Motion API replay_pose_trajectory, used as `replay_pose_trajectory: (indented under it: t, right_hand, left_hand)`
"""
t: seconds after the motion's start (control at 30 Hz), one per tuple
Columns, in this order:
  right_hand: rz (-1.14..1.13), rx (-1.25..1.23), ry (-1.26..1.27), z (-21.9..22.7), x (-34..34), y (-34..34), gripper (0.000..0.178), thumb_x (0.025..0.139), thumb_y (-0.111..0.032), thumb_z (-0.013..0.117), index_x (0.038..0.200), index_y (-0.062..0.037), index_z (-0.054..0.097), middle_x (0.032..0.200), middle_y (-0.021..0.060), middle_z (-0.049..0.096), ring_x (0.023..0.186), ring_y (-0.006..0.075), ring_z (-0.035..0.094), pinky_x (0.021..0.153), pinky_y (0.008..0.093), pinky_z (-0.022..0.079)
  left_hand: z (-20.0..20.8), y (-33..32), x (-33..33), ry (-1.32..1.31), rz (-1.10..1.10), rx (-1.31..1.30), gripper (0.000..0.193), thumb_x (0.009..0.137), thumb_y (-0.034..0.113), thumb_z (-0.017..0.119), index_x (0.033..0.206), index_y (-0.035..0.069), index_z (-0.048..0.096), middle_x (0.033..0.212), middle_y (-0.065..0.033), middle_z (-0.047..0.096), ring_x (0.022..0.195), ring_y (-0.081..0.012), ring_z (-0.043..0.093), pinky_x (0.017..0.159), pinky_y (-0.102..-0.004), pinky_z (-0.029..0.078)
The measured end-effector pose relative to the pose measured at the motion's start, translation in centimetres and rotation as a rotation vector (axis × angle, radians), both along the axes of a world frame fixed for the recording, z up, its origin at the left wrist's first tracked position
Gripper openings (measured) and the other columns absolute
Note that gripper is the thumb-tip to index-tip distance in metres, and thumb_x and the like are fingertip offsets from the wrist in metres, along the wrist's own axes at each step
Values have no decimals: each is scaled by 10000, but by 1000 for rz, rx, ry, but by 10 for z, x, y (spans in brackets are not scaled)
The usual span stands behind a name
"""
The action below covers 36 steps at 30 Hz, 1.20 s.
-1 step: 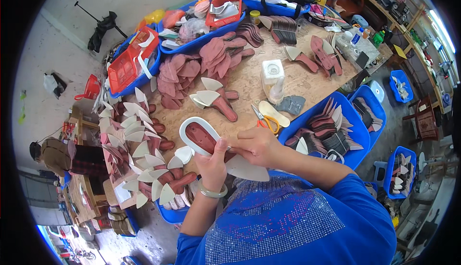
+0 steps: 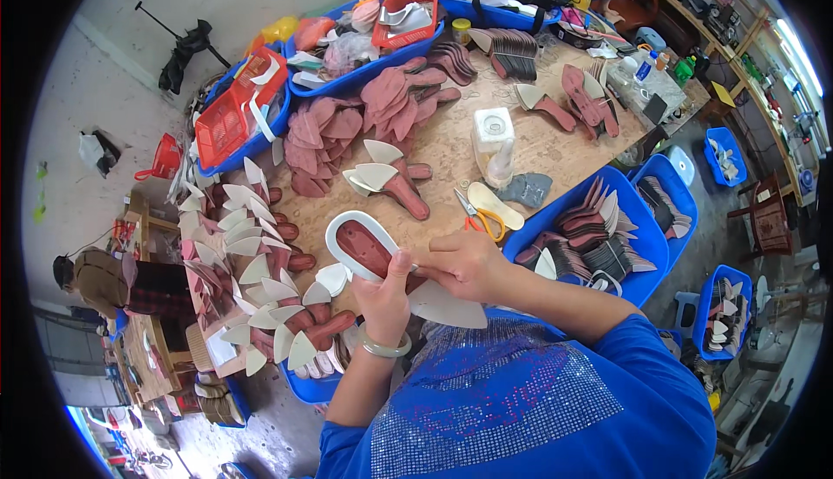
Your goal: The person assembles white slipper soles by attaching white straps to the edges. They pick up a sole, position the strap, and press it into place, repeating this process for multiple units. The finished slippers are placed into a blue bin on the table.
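Observation:
My left hand (image 2: 384,307) is wrapped round a reddish-brown shoe insole (image 2: 361,248), thumb on its upper face. A white strip (image 2: 332,238) curves round the insole's heel end. Its pale pointed toe part (image 2: 448,306) sticks out below my hands. Closed at the insole's middle, my right hand (image 2: 468,266) pinches the edge where the strip ends; the fingertips partly hide what they grip. On the table just beyond lie orange-handled scissors (image 2: 488,222) and a cream insole-shaped piece (image 2: 495,205). Further off, more insoles with pale toes (image 2: 401,191) lie together.
Many pale-toed insoles (image 2: 260,292) cover the table's left side. Reddish pieces (image 2: 321,141) are heaped at the back. A white container (image 2: 492,132) stands mid-table. At my right is a blue bin (image 2: 646,249) of stacked insoles. A person (image 2: 108,279) is at the far left.

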State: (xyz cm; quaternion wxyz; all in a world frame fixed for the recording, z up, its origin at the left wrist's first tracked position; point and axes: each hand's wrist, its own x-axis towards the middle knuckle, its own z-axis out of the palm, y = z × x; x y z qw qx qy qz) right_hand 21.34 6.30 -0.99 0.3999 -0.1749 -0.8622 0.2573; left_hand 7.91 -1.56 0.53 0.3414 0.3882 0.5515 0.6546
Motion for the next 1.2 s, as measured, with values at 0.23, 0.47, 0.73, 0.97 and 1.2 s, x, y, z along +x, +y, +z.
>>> replay_pose_trajectory:
  t: [0.23,0.47,0.73,0.97,1.2]
  right_hand:
    - [7,-3,-54,-2,-5,6,118,736,-149,690,820,-70,663,633,49,527,605,233,582,507,372,452]
    - [-11,-96,-142,-21,-3,14,116,745,-173,682,826,-90,672,655,49,546,644,246,601,524,374,462]
    - [5,-374,-195,-45,-1,13,144,772,-214,637,830,-92,688,711,70,610,666,269,619,578,391,479]
    - [-17,-702,-315,-54,-14,21,222,805,-267,632,865,-64,699,800,121,671,690,271,641,618,363,491]
    - [10,-993,-149,-47,-6,44,248,830,-291,673,1008,-122,709,755,-17,668,691,58,576,622,223,460]
  left_hand:
    - [-3,8,-4,-3,27,-42,202,902,120,598,1031,-29,552,904,-24,589,776,-76,521,701,-240,438]
    - [-15,19,-6,2,21,-106,158,882,131,632,932,5,549,803,-6,576,701,-83,535,640,-237,456]
    - [-38,23,-13,-150,-82,-191,179,866,102,639,978,-9,556,837,-32,601,692,-95,563,631,-247,483]
    - [-71,15,-8,-424,-70,-317,206,914,100,535,1056,-48,557,974,-123,640,821,-190,634,728,-318,532]
    - [-59,28,-11,-307,20,-215,211,941,133,505,972,-57,592,932,-108,622,835,-166,608,731,-291,512]
